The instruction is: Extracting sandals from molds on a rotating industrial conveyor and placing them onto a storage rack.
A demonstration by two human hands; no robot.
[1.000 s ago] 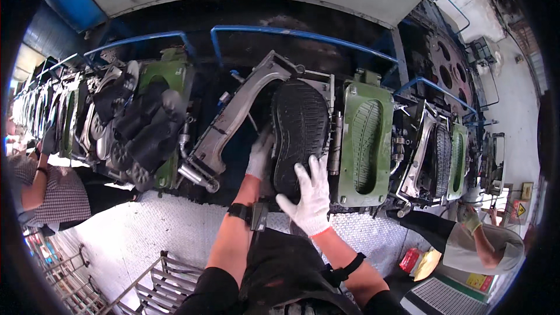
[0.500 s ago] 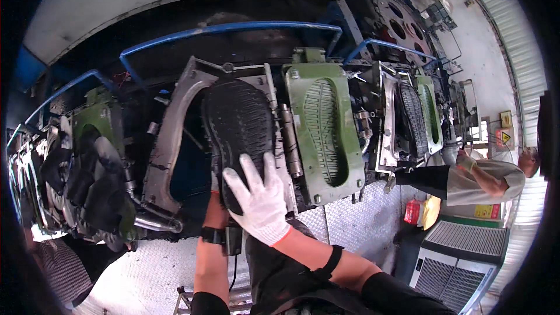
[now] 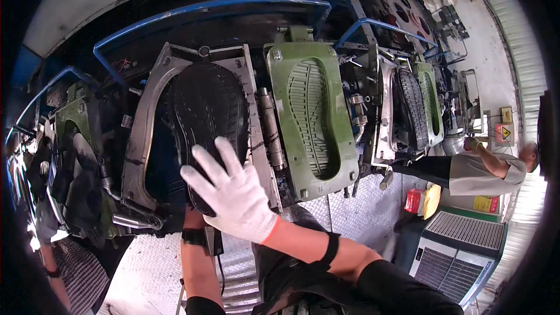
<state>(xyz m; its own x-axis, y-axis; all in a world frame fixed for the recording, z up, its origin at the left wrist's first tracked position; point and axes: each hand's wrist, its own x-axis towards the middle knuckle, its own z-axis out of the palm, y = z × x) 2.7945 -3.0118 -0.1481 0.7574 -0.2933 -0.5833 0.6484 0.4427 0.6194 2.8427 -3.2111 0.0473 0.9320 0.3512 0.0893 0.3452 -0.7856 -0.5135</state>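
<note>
A black shoe sole (image 3: 210, 102), tread side up, lies over the open metal frame (image 3: 138, 146) of a mould in front of me. My right hand (image 3: 233, 198), in a white knit glove, rests on its near end with fingers spread across the tread. My left forearm (image 3: 198, 256) runs up to that same near end. My left hand is hidden beneath the sole and behind my right hand, so its fingers do not show. Just right of the frame lies a green mould plate (image 3: 280, 105) with a sole-shaped, ribbed cavity.
Blue bars (image 3: 210, 4) run along the back. Another mould with a black sole (image 3: 413, 105) stands at right, near a person in a grey shirt (image 3: 484, 172). At left are dark shoe pieces (image 3: 84, 189) and another person's patterned clothing (image 3: 76, 274). A grey ventilated unit (image 3: 458, 251) stands lower right.
My view has shifted, so the moulds and sole sit farther left and slightly higher. My right hand stays spread on the sole. At lower left, the other person's arm now shows.
</note>
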